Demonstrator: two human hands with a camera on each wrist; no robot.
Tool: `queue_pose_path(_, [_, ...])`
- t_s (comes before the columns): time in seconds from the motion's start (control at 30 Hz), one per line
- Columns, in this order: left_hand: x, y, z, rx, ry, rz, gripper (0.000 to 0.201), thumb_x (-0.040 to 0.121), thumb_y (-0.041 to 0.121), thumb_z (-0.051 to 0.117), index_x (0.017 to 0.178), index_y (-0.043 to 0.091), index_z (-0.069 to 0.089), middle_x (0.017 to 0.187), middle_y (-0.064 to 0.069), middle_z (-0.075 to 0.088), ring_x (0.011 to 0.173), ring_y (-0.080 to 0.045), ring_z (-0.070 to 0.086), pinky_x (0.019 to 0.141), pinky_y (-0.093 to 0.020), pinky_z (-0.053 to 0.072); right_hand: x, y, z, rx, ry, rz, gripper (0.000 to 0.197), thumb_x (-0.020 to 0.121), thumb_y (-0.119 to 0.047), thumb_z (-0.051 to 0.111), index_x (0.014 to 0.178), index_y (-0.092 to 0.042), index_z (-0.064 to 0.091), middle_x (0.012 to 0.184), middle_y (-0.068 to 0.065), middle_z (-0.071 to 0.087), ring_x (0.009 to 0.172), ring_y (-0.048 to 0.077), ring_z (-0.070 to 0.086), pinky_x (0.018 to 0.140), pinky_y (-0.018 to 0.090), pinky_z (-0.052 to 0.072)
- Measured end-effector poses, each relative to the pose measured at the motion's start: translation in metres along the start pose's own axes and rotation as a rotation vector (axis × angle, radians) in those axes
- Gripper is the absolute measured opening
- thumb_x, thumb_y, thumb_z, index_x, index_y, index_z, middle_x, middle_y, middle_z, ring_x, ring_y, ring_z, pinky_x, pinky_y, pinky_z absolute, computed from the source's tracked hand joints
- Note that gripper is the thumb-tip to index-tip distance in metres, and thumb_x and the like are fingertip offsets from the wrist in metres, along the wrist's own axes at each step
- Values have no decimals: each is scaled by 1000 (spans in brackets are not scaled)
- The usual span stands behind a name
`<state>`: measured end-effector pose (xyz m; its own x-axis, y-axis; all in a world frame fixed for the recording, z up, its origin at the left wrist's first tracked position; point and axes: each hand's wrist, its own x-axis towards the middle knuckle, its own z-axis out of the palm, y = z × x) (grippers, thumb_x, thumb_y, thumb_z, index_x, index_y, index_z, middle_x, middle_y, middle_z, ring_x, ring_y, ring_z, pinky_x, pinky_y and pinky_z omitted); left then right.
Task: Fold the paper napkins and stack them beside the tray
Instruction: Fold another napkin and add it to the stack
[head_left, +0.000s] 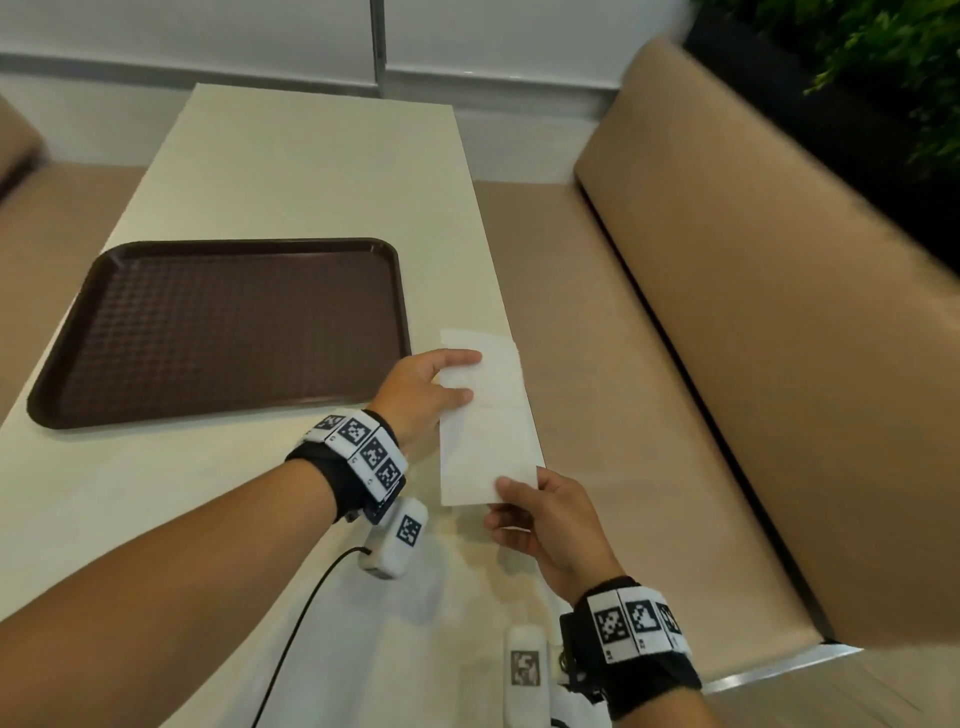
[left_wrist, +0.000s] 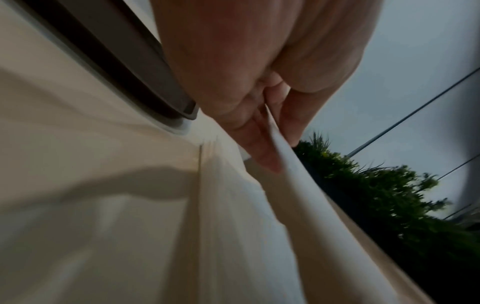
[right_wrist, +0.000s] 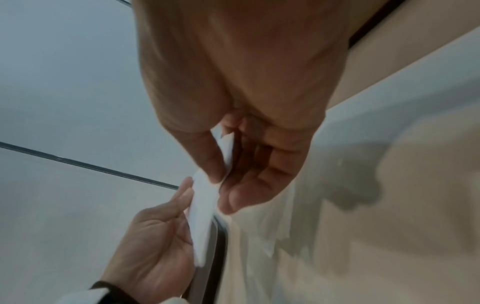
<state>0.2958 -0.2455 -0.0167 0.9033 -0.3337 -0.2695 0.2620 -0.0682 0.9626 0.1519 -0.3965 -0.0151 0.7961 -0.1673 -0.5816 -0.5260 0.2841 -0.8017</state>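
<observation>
- Paper napkin (head_left: 488, 426): white, one long strip with a crease across its middle, held just above the right edge of the table (head_left: 291, 171), to the right of the tray (head_left: 223, 332). Not touching the tray.
- Left hand (head_left: 423, 395): at the far end of the napkin. Thumb on top, fingers underneath, pinching the left edge of the paper. The left wrist view confirms it: the sheet runs edge-on between thumb and fingertips (left_wrist: 265, 158).
- Right hand (head_left: 545, 519): at the near end of the napkin. Thumb pressed on the top face at the near corner, fingers curled below it; a pinch grip. In the right wrist view the paper passes between thumb and forefinger, the other fingers loosely bent beneath.
- Napkin is slack between the two hands, nearly flat, long axis pointing away from the person.
- Tray: dark brown, textured floor, raised rim, lying flat on the table's left half.
- Both wrists carry black bands with square black-and-white markers (head_left: 363, 447).
- A tan bench seat (head_left: 727, 312) runs along the table's right side; green foliage (head_left: 883, 62) behind its backrest.
- Motion blur in both wrist views; finer detail of the paper's layers cannot be told.
</observation>
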Motion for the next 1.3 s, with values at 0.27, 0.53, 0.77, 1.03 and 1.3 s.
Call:
queue_pose_path(0.27, [34,-8,-8,357,51,92,38,86,-3,70,94,34,75,112,5,71,80,-13,62,89,-36,58,21,0,-8,-62,131,84,18,94,-9,67,104,6,62,69,15,64,51,23,58,47,29,50])
queue_pose_path(0.53, [44,-9,-12,623,43,93,31,87,2,70,107,25,75,120,6,65,86,-10,57,94,-30,51,23,8,-8,-159,214,82,27,92,-12,68,103,12,63,66,15,66,46,23,58,45,28,47])
queue_pose_path(0.77, [47,-18,-8,751,32,109,30,88,3,69,110,23,72,119,9,57,100,-15,58,90,-23,45,22,9,-8,-213,225,74,16,89,-11,69,89,4,63,60,14,64,44,24,57,44,28,45])
queue_pose_path(1.03, [36,-13,1,1094,10,218,22,87,28,72,109,28,70,133,5,38,115,-18,46,88,-34,46,28,6,-8,-298,224,83,19,88,-13,73,85,2,61,57,13,62,43,24,58,42,29,47])
queue_pose_path(1.3, [-7,27,-10,1196,-30,199,37,91,45,65,121,24,66,129,-5,45,115,-25,52,92,-38,45,-7,3,-15,-508,271,-29,34,87,-39,77,81,-7,67,73,17,73,52,21,66,53,31,55])
